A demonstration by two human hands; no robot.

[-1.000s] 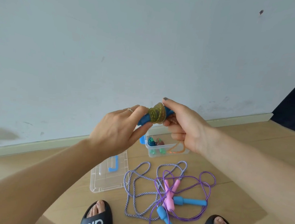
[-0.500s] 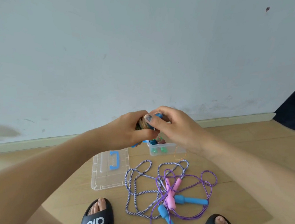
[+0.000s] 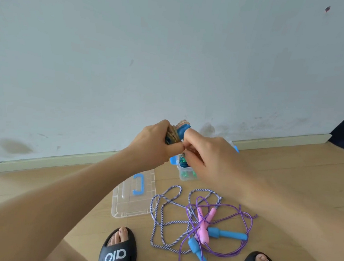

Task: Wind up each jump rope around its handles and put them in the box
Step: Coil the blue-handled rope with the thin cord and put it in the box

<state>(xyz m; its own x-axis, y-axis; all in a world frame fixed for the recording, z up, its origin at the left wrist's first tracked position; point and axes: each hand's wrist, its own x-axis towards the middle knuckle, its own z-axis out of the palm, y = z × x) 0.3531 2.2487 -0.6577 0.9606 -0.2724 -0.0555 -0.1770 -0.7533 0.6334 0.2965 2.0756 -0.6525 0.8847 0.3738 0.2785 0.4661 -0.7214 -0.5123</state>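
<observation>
My left hand (image 3: 153, 143) grips a jump rope bundle (image 3: 178, 132): blue handles wrapped in a yellowish cord, held above the floor. My right hand (image 3: 206, 152) touches the same bundle, its fingers pinched at the cord near the blue handle tip. Below the hands stands the clear plastic box (image 3: 185, 172) with blue latches; wound ropes lie inside it, mostly hidden by my right hand. On the floor lie a purple rope with blue handles (image 3: 227, 233) and a striped white-purple rope with pink handles (image 3: 204, 227), tangled together.
The clear box lid (image 3: 133, 197) with its blue handle lies flat on the wooden floor left of the ropes. Two feet in black slides (image 3: 117, 252) stand at the bottom edge. A pale wall with a baseboard (image 3: 39, 162) runs behind the box.
Both hands have closed together on the bundle and lowered it toward the box. The loose orange loop that hung below my right hand is no longer seen.
</observation>
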